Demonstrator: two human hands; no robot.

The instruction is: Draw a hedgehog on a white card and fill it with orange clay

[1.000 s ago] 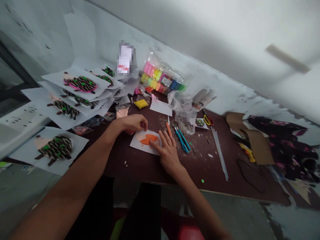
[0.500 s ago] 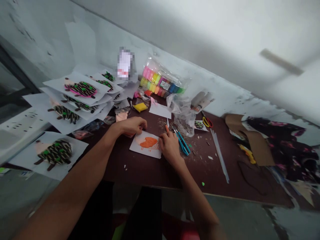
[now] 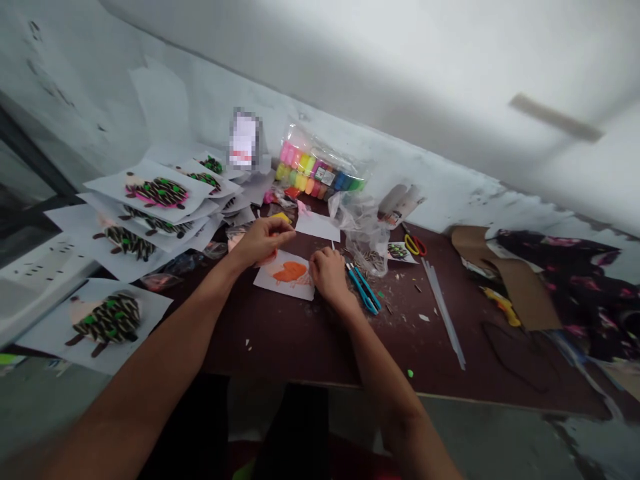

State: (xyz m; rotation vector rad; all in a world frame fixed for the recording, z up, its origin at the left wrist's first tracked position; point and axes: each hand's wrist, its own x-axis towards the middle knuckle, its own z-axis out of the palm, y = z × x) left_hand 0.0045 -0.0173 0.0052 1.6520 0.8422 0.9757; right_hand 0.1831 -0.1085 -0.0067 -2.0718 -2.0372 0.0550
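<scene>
A white card with an orange shape and a pale outline lies on the dark table between my hands. My left hand is raised over the card's upper left corner, its fingers curled together; something orange shows beneath them, too small to name. Against the card's right edge rests my right hand, fingers bent and partly hidden; what it holds, if anything, cannot be made out. Blue-handled tweezers or pliers lie just right of that hand. Behind the card is a blank white sheet.
Hedgehog pictures are stacked at the left, with another picture nearer me. Coloured clay packs, a phone, plastic bags, scissors, clear sticks and a yellow glue gun surround the work area.
My left hand has risen and moved slightly away from me. The right hand has shifted left and up, and the orange tool near its fingers no longer shows. The view has shifted a little.
</scene>
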